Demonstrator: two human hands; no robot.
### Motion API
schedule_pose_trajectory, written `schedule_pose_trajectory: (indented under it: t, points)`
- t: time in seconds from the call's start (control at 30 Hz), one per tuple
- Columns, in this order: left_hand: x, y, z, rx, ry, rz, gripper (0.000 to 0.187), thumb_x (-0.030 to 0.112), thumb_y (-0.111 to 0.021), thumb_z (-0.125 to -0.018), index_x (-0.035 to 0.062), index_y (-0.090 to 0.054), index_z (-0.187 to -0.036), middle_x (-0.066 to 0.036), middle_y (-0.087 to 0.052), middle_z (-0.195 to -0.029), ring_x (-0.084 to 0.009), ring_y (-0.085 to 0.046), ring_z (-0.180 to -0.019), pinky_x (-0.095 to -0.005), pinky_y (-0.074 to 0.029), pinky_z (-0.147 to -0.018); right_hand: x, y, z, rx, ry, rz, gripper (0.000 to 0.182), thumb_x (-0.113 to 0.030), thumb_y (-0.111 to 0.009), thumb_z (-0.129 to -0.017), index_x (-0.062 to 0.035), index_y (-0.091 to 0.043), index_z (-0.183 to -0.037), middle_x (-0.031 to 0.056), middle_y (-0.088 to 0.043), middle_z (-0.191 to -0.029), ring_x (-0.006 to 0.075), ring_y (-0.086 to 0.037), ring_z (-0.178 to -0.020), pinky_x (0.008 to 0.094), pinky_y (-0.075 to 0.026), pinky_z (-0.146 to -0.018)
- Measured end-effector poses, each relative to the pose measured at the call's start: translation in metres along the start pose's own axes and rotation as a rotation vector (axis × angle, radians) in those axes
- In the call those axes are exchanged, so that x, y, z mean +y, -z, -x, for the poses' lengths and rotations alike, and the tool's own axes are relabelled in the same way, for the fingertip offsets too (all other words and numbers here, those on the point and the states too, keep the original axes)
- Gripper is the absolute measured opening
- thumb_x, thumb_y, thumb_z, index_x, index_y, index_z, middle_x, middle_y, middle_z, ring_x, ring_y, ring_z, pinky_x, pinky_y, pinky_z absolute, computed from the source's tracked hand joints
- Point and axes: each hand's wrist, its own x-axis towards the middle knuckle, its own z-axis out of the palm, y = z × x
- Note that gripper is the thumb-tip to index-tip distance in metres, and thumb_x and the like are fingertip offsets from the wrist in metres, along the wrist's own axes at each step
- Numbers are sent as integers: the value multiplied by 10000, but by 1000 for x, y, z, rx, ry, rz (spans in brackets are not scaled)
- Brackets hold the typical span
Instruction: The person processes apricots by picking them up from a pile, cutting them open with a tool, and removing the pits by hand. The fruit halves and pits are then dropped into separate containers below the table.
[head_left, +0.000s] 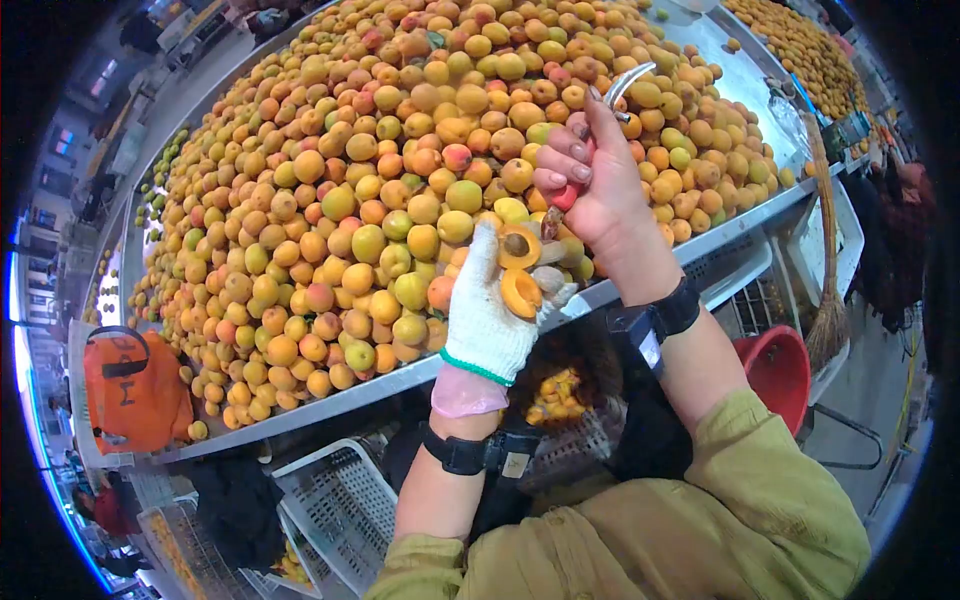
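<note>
My left hand (493, 312), in a white knit glove with a green cuff edge, is closed around an apricot split in two. One apricot half (518, 246) shows the brown pit in its flesh; the other half (521, 293) lies just below it, cut face up. Just above and to the right, my bare right hand (597, 172) grips a red-handled tool with a curved metal tip (630, 82). The tip points up and right, away from the fruit. Much of the tool is hidden by my fingers. Both hands are over the near edge of a large apricot pile (330, 190).
A metal table (400, 378) bears the pile. An orange bag (135, 390) hangs at its left corner. Below are grey crates (340, 510) and a crate holding apricot pieces (558, 395). A red bucket (778, 375) and a broom (826, 320) stand right.
</note>
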Motion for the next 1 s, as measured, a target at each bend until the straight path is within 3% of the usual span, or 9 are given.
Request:
schedule_pose_trajectory:
  t: [0.17, 0.33, 0.53, 0.6, 0.7, 0.73, 0.83, 0.87, 1.0]
  points:
    - [-3, 15, -5, -199, 53, 45, 470, 499, -432, -962, 87, -540, -1160, -100, -652, -953, -230, -655, -781, -363, -561, -640, 7, -26, 7, -14, 58, 255, 308, -374, -518, -955, -150, -492, -745, -42, -378, -564, 78, -358, -452, 254, -344, -468]
    - [-6, 10, -9, -80, -5, 33, 487, 515, -421, -956, 87, -549, -1150, -98, -640, -912, -230, -622, -711, -372, -530, -635, 10, -24, 12, 26, 111, 441, 170, -277, -551, -945, -112, -519, -923, -14, -442, -625, 87, -445, -519, 285, -411, -525]
    - [-4, 9, -9, -81, -32, 77, 478, 500, -413, -958, 83, -552, -1147, -101, -628, -897, -224, -590, -689, -380, -505, -653, 17, -37, 13, 32, 164, 387, 267, -212, -618, -915, -48, -479, -1074, 69, -600, -849, 158, -639, -691, 269, -528, -572]
    - [-4, 11, -9, -41, -28, 111, 477, 499, -411, -958, 83, -552, -1144, -99, -625, -895, -221, -586, -696, -379, -504, -657, 18, -39, 15, 50, 222, 645, 275, -165, -593, -925, -36, -458, -1128, 126, -646, -938, 187, -679, -759, 259, -552, -606]
    - [-3, 15, -10, -72, -30, 101, 474, 497, -412, -958, 84, -552, -1144, -88, -612, -879, -213, -579, -699, -376, -501, -650, 17, -26, 13, 22, 235, 637, 271, -145, -595, -922, -42, -445, -1123, 155, -662, -946, 191, -681, -734, 274, -566, -617]
    - [-4, 12, -9, -50, -37, 101, 472, 498, -412, -958, 87, -553, -1142, -87, -613, -881, -212, -579, -699, -373, -500, -649, 20, -25, 11, 16, 285, 591, 233, -174, -608, -922, -55, -459, -1055, 92, -642, -803, 156, -640, -616, 256, -530, -543]
    - [-3, 13, -9, -92, -33, 109, 464, 498, -401, -967, 92, -544, -1138, -86, -619, -871, -218, -591, -691, -374, -509, -651, 20, -22, 8, -7, 332, 533, 223, -218, -601, -934, -84, -474, -1058, 32, -540, -723, 115, -539, -564, 274, -473, -538]
    - [-3, 14, -9, -155, -21, 116, 458, 498, -390, -975, 94, -535, -1136, -87, -625, -858, -226, -604, -684, -379, -518, -654, 24, -23, 9, 63, 383, 555, 273, -249, -602, -936, -85, -505, -1131, -2, -452, -672, 92, -455, -522, 261, -413, -498]
    - [-5, 14, -8, -134, -36, 57, 451, 495, -396, -975, 94, -541, -1123, -76, -622, -844, -208, -604, -675, -355, -516, -641, 28, -26, 13, 72, 472, 597, 325, -264, -604, -934, -73, -521, -1184, 2, -461, -671, 96, -465, -524, 254, -410, -494]
